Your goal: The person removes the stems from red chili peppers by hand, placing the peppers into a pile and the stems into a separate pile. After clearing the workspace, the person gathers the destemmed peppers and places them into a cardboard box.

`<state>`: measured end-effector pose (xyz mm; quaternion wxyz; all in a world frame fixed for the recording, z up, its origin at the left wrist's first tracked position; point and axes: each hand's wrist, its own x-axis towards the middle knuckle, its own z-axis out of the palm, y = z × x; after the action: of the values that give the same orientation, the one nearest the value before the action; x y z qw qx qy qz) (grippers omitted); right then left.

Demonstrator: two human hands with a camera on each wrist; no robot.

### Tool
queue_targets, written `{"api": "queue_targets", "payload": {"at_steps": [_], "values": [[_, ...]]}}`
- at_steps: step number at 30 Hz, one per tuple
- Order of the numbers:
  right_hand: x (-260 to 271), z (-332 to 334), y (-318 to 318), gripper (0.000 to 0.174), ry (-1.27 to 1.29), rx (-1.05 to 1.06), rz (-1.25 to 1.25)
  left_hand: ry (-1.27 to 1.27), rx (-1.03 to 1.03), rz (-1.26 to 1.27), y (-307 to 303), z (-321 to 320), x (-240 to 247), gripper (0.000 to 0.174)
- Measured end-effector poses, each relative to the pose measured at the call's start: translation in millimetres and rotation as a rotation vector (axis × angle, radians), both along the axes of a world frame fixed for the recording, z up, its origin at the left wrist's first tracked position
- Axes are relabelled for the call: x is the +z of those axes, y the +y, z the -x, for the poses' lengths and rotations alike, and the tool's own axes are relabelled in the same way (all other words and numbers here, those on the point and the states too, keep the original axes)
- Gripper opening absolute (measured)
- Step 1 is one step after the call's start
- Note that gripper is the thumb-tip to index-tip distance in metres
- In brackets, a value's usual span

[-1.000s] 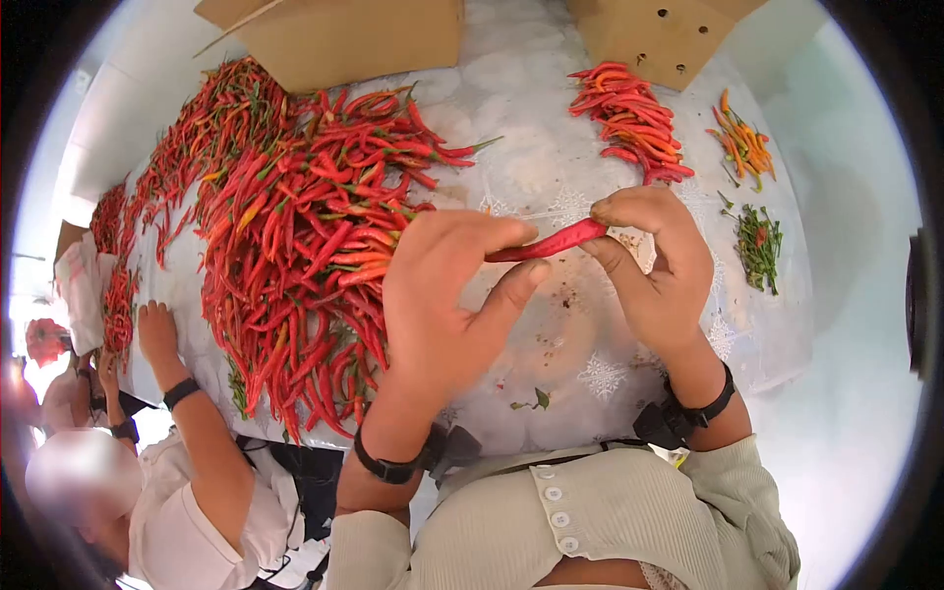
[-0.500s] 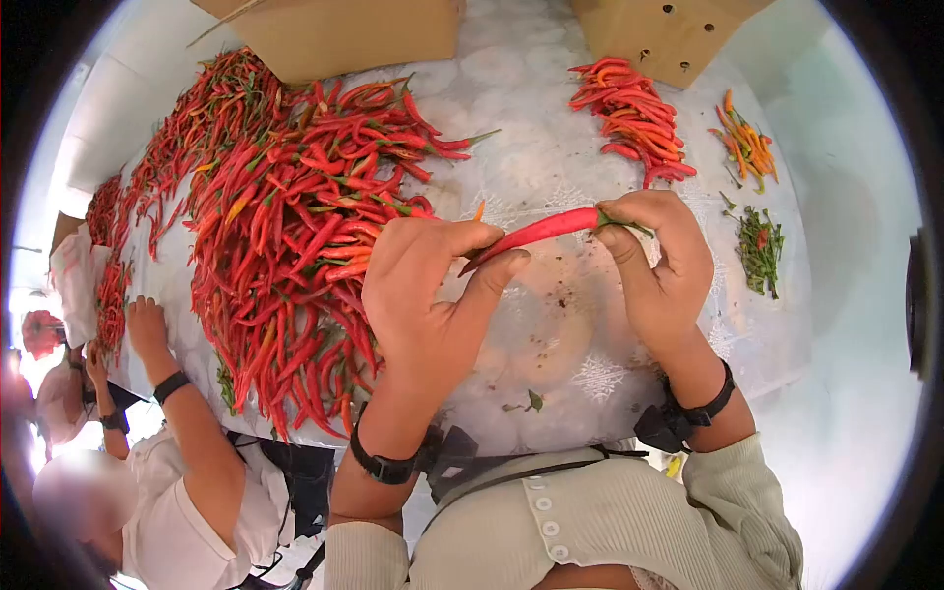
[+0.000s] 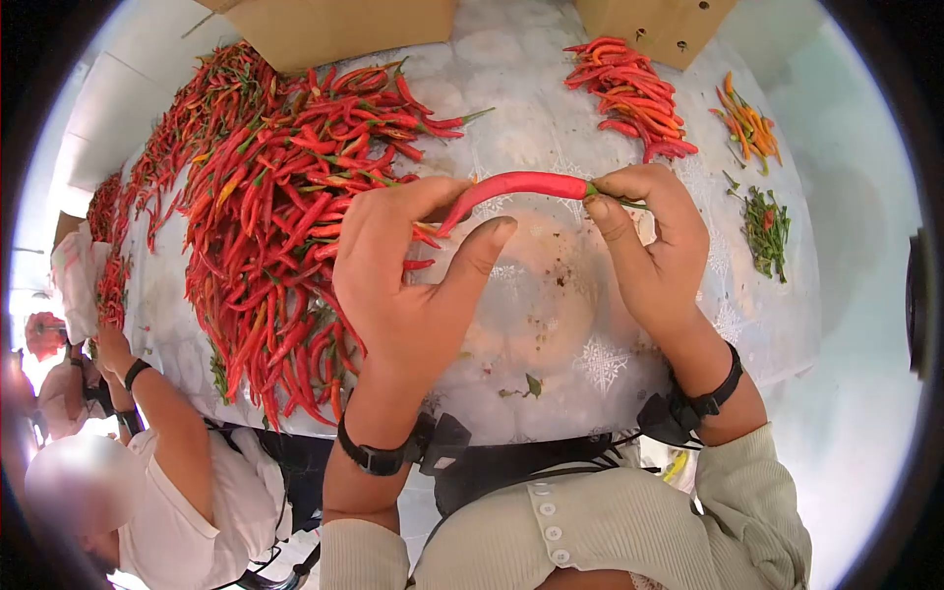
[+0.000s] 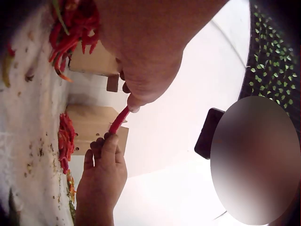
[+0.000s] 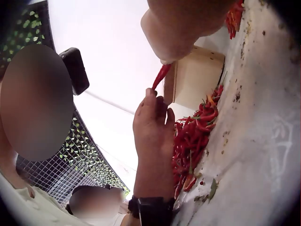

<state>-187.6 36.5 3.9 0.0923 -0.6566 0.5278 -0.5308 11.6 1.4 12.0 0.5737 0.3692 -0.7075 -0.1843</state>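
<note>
A long red chili pepper (image 3: 531,184) with a green stem is held level above the table. My right hand (image 3: 654,246) pinches its stem end between thumb and index finger. My left hand (image 3: 398,265) is at the tapered tip, its index finger beside the chili and its thumb spread apart below it in the head view. In the right wrist view the fingertips of the left hand overlap the tip. A large heap of red chilies (image 3: 265,226) spreads next to the left hand. Further back lies a smaller pile of red chilies (image 3: 634,98).
At the right are orange chilies (image 3: 749,126) and a bunch of green stems (image 3: 765,231). Cardboard boxes (image 3: 344,34) stand at the back. Bits of debris and a small leaf (image 3: 532,384) dot the tablecloth (image 3: 551,295). Another person's arm (image 3: 167,413) reaches in at the left.
The right hand's grip has gone to the chili's stem end, baring more of its body. The left thumb has parted from the chili, and that hand has shifted left.
</note>
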Motion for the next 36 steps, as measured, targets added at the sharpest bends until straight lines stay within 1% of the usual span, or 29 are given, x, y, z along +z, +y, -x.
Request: {"api": "queue_targets", "payload": {"at_steps": [2, 5, 9, 15, 18, 21, 23, 24, 25, 28, 31, 32, 34, 36], "values": [[3.3, -2.1, 1.6, 0.013, 0.006, 0.018, 0.011, 0.107, -0.031, -0.046, 0.1, 3.5, -1.9, 0.024], [3.1, -4.9, 3.0, 0.014, 0.016, 0.022, 0.049, 0.157, -0.044, -0.065, 1.1, 2.8, -4.8, 0.022], [1.7, -4.6, 1.5, 0.016, -0.003, 0.014, 0.054, 0.081, -0.04, 0.075, 1.3, 1.6, -4.4, 0.02], [-3.7, -3.6, -0.3, 0.014, -0.004, 0.06, 0.004, 0.045, -0.043, 0.109, 1.4, -0.6, -1.2, 0.02], [0.2, -5.4, 3.7, 0.013, -0.028, 0.085, -0.058, 0.14, -0.084, -0.098, 6.4, -1.2, -1.6, 0.023], [2.5, -9.3, 7.9, 0.013, -0.117, 0.159, -0.116, 0.438, -0.263, -0.367, 12.0, 14.5, 7.1, 0.028], [2.3, -11.4, 11.0, 0.013, -0.172, 0.248, -0.151, 0.33, -0.402, -0.396, 9.5, 13.9, -4.6, 0.031], [0.8, -12.8, 12.8, 0.013, -0.183, 0.247, -0.152, 0.277, -0.469, -0.411, 9.7, 13.3, -7.2, 0.033], [-1.2, -13.5, 13.1, 0.013, -0.195, 0.246, -0.148, 0.406, -0.516, -0.612, 16.3, 16.0, -3.1, 0.031], [0.2, -12.8, 12.5, 0.014, -0.2, 0.25, -0.149, 0.299, -0.489, -0.504, 12.4, 16.6, -1.6, 0.029], [3.3, -11.3, 10.6, 0.014, -0.132, 0.271, -0.12, 0.197, -0.429, -0.514, 10.8, 10.8, -7.6, 0.027], [4.4, -10.6, 10.6, 0.014, -0.096, 0.273, -0.108, 0.224, -0.441, -0.522, 11.6, 10.2, -5.8, 0.026], [4.6, -11.2, 9.0, 0.013, -0.115, 0.283, -0.09, 0.29, -0.473, -0.538, 11.7, 11.1, -3.0, 0.024], [3.3, -10.6, 8.9, 0.012, -0.129, 0.302, -0.088, 0.293, -0.498, -0.607, 10.9, 10.2, -2.5, 0.023]]}}
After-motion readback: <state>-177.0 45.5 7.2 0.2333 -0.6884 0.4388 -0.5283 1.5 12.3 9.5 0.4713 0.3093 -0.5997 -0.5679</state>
